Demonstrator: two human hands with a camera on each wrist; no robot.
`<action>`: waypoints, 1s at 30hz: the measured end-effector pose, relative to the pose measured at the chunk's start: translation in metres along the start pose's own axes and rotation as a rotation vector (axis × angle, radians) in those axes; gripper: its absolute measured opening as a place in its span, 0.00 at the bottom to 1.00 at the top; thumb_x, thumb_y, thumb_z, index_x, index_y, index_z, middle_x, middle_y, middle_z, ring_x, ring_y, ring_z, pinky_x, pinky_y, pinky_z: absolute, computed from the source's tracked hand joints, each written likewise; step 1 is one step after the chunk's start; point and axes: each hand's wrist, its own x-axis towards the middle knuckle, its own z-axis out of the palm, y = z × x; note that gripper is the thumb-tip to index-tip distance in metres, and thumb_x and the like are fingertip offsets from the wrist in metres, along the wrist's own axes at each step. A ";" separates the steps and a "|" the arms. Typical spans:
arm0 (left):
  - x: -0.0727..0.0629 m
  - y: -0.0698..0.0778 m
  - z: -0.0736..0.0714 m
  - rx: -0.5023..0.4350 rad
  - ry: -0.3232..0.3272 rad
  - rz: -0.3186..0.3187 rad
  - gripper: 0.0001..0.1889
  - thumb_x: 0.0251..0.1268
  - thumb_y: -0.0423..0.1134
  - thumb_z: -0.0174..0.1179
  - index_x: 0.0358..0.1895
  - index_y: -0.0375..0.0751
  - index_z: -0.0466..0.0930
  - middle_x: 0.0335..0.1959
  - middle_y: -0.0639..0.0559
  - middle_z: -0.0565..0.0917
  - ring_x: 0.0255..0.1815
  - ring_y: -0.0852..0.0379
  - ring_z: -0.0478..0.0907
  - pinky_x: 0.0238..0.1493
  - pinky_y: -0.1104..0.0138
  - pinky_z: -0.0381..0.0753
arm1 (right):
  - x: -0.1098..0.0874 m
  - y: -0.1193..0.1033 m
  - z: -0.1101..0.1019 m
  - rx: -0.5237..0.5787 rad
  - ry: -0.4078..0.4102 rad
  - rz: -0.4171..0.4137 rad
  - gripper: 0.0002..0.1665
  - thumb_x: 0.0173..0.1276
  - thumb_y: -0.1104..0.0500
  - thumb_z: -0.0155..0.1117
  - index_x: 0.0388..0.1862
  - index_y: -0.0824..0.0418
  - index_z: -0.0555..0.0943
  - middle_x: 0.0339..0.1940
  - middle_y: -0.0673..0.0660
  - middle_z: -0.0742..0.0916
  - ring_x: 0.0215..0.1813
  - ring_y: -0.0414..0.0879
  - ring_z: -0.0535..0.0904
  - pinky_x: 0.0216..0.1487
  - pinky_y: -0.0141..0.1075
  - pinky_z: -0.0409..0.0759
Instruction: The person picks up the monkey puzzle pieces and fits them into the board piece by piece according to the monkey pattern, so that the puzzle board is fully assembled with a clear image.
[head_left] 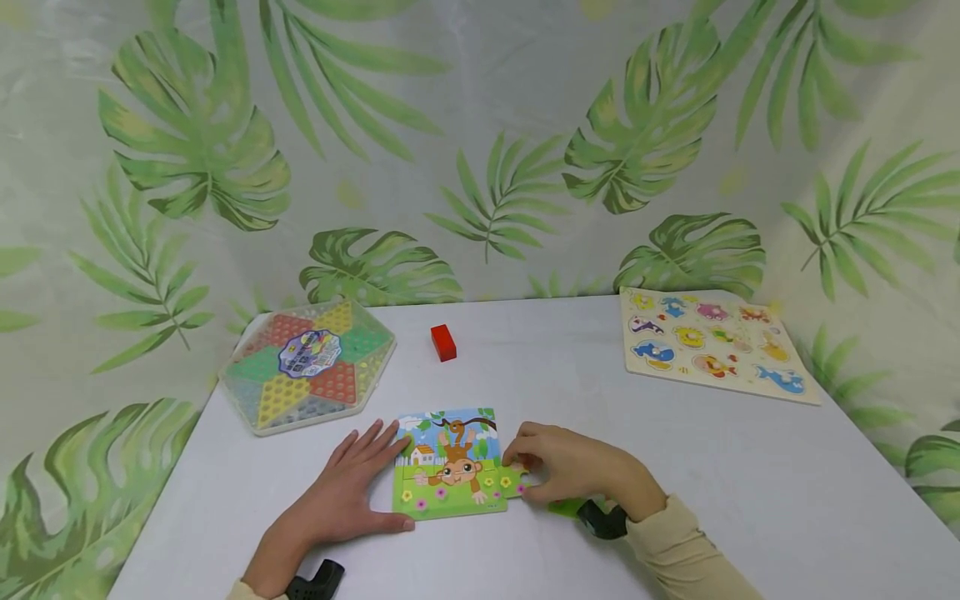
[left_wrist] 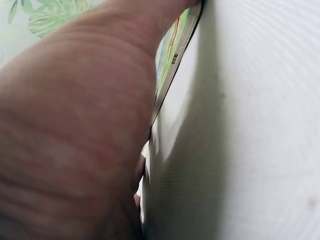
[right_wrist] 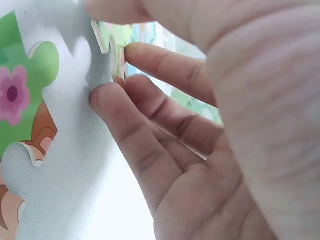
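Observation:
A monkey jigsaw puzzle (head_left: pixel 450 467) lies flat on the table in front of me, its picture showing a monkey, a house and flowers. My left hand (head_left: pixel 348 483) is spread along its left side, fingers straight, thumb by the lower left corner; in the left wrist view the puzzle's edge (left_wrist: pixel 175 60) shows past the hand. Just off the puzzle's right side, my right hand (head_left: pixel 573 462) pinches a green jigsaw piece (head_left: pixel 513 482) between thumb and fingers. The right wrist view shows this piece tilted. Another jigsaw piece (right_wrist: pixel 22 95), with a pink flower, lies beside that hand.
A hexagonal board game (head_left: pixel 311 367) with coloured triangles lies at the back left. Behind the puzzle sits a red block (head_left: pixel 443 342). A wooden peg puzzle (head_left: pixel 712 343) with sea animals is at the back right, near the leaf-patterned cloth (head_left: pixel 517 100).

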 end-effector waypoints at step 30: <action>-0.001 0.003 -0.003 0.004 -0.001 0.016 0.60 0.46 0.81 0.66 0.81 0.50 0.63 0.85 0.49 0.55 0.86 0.42 0.46 0.82 0.40 0.44 | 0.006 -0.001 0.005 -0.106 0.036 0.037 0.22 0.62 0.52 0.79 0.56 0.52 0.87 0.44 0.42 0.82 0.44 0.37 0.75 0.48 0.30 0.79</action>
